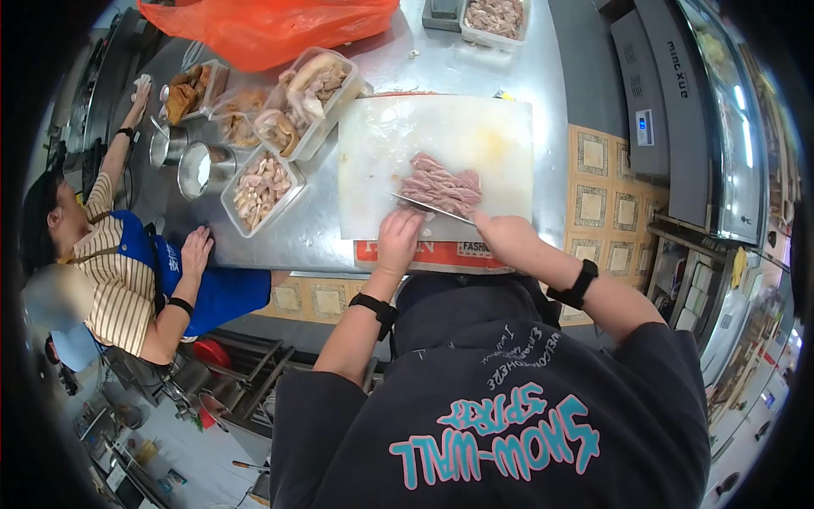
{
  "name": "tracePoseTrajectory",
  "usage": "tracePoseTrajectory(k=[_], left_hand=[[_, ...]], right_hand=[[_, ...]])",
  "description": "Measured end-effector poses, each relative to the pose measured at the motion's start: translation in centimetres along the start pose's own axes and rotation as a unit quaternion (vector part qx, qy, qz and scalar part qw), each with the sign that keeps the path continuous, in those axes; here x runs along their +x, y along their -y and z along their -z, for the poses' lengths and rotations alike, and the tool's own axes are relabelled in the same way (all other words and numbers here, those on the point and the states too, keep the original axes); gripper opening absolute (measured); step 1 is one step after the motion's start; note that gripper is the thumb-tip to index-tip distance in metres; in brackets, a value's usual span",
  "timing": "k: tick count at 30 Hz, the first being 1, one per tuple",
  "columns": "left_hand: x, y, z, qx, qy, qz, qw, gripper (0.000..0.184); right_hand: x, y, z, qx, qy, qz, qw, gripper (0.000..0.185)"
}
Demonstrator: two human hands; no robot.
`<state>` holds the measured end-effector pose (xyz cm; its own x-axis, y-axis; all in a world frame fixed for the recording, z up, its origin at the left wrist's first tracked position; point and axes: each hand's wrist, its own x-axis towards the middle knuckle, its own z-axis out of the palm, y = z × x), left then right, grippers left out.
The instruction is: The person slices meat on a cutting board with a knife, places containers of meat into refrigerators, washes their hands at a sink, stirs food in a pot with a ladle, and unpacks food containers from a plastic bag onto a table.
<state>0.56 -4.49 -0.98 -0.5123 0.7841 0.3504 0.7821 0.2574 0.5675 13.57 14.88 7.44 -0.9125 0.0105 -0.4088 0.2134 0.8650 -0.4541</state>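
your right hand point(500, 239) wrapped round the knife point(434, 209), your left point(400, 237) curled at the blade, pretty much closed, sliced meat point(441, 184) piled on the white cutting board point(366, 161)

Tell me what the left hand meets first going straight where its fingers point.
Left hand: likely the knife blade, right by its fingertips, then the meat strips beyond. Depth is unclear; fingers and blade may already touch.
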Motion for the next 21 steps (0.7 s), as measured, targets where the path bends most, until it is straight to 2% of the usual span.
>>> tracePoseTrajectory(k=[4, 9, 10, 13, 16, 19, 21], left_hand=[[-0.2, 0.3, -0.2, -0.010, -0.019, 0.009, 1.000, 0.017], [-0.1, 0.3, 0.0, -0.025, -0.019, 0.018, 0.999, 0.018], [-0.3, 0.5, 0.0, -0.025, -0.013, 0.021, 0.999, 0.018], [-0.2, 0.8, -0.3, -0.026, 0.000, 0.021, 0.999, 0.018], [-0.3, 0.9, 0.2, -0.021, 0.025, 0.006, 0.999, 0.018], [-0.6, 1.4, 1.2, -0.017, 0.066, -0.023, 0.997, 0.021], [-0.8, 1.5, 1.8, -0.028, 0.088, -0.032, 0.995, 0.025]], right_hand=[[-1.4, 1.1, 1.0, -0.011, 0.008, 0.018, 1.000, 0.019], [0.7, 2.5, 1.1, 0.038, 0.030, 0.001, 0.999, 0.018], [1.3, 3.1, 1.4, 0.051, 0.040, -0.009, 0.998, 0.017], [4.4, 3.5, -1.5, 0.046, -0.037, 0.004, 0.998, 0.018], [5.3, 3.8, -1.9, 0.032, -0.046, 0.004, 0.998, 0.021], [2.9, 2.6, -0.1, 0.070, 0.006, -0.027, 0.997, 0.019], [1.1, 0.6, -0.1, 0.071, -0.040, -0.023, 0.996, 0.015]])
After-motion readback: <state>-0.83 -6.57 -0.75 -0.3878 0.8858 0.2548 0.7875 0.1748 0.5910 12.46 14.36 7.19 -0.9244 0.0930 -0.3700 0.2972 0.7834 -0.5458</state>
